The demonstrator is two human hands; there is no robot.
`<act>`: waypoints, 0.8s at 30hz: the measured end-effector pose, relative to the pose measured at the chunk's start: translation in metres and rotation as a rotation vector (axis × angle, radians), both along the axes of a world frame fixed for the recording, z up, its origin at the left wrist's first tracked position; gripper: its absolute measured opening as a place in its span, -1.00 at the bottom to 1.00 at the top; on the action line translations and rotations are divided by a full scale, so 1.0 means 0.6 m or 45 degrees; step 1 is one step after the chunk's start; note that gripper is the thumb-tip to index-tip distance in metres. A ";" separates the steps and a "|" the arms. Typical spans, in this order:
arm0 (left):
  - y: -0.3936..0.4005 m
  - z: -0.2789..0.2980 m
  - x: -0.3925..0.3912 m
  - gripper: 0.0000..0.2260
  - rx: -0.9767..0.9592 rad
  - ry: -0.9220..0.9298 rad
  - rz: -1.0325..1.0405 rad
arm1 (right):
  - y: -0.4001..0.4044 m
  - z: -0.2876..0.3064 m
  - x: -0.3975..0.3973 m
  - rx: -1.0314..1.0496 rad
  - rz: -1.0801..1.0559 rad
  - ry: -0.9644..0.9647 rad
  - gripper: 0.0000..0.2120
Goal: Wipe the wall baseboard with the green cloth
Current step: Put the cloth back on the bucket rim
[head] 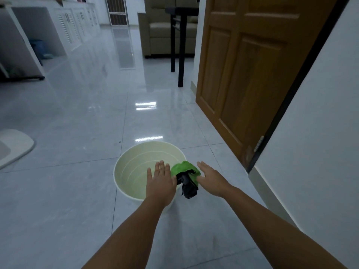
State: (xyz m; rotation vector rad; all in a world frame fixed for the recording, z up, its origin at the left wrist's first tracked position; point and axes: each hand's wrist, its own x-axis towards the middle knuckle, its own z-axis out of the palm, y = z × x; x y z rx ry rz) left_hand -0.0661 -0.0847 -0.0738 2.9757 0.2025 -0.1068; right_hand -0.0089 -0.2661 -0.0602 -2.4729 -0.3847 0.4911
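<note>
A green cloth (184, 167) hangs over the right rim of a pale round bucket (124, 171) on the tiled floor, with a dark cloth (188, 186) draped over it. My left hand (160, 179) hovers flat over the bucket, fingers apart, just left of the cloths. On the other side of the cloths my right hand (210, 176) is spread flat with its thumb near the green cloth. Neither hand holds anything. The wall baseboard (272, 195) runs along the white wall at the right.
An open wooden door (242, 74) stands ahead on the right. Dark table legs (180, 55) and a sofa (165, 33) are farther back. White cabinets (68, 28) line the left side; a pale mat (13, 146) lies at the left edge.
</note>
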 end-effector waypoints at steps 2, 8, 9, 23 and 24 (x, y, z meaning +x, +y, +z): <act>-0.011 -0.001 -0.004 -0.49 0.012 0.010 -0.024 | -0.012 -0.023 -0.012 -0.043 0.019 0.095 -0.38; -0.012 0.001 0.004 -0.50 0.072 -0.019 -0.042 | 0.029 -0.040 -0.004 -0.073 -0.168 -0.449 -0.66; -0.006 -0.003 0.001 -0.50 0.073 -0.004 -0.028 | 0.039 -0.036 -0.005 -0.068 -0.192 -0.592 -0.73; 0.042 -0.019 -0.004 -0.50 0.095 0.000 0.028 | 0.069 -0.076 -0.016 0.028 -0.078 -0.531 -0.65; 0.040 -0.019 -0.004 -0.50 0.086 -0.001 0.021 | 0.066 -0.070 -0.018 0.015 -0.104 -0.552 -0.66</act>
